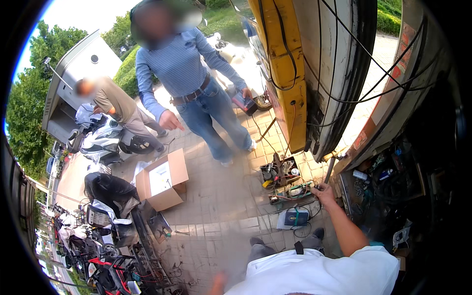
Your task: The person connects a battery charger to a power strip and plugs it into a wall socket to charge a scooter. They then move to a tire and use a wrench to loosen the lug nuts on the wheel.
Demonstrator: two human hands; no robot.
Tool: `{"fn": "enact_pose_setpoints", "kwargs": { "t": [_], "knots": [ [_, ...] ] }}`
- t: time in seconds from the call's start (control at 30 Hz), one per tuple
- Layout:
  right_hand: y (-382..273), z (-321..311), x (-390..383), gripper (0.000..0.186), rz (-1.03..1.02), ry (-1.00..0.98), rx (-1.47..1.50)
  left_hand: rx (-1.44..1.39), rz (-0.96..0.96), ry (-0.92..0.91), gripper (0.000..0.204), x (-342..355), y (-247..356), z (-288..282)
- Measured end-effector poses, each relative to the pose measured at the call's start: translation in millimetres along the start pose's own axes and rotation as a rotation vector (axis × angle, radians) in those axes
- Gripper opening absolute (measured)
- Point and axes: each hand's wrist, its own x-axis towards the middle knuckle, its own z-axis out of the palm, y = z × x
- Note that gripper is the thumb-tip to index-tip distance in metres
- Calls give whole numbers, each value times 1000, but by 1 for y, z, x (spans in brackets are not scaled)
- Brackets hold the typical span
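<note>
My right hand (324,194) reaches out over the paving, its fingers closed at the lower end of a dark rod (330,169). Whether the fingers grip the rod or a thin cable beside it is too small to make out. Just left of it sit an open toolbox (284,172) full of tools and a green-edged tray (295,192) with wires. Below these, a dark blue box-shaped device (296,217) with a cord lies on a pale sheet. My left hand (217,284), at the lower edge, is smeared by motion, and its fingers cannot be read.
A person in a striped top (172,69) stands ahead, holding a dark red-and-black device (244,104). Another person (115,101) bends beside a scooter (102,140). An open cardboard box (177,167) lies on the paving. Cables hang by a yellow post (282,64); cluttered shelves (364,196) stand right.
</note>
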Motion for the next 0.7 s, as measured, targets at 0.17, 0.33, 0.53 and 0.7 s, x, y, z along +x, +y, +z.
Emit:
{"fn": "enact_pose_setpoints", "kwargs": {
  "t": [0.17,0.33,0.53,0.7],
  "knots": [
    [-106,158,16,19,-231,-23,289,-154,80,-7,44,70,-64,-71],
    [-195,258,44,25,-353,-30,531,-699,-52,70,43,48,-39,-141],
    [-241,341,54,24,-422,-120,628,-748,-133,86,43,94,-106,-151],
    [-247,395,67,22,-363,-129,719,-751,-145,74,42,106,-124,-164]
  ]
}}
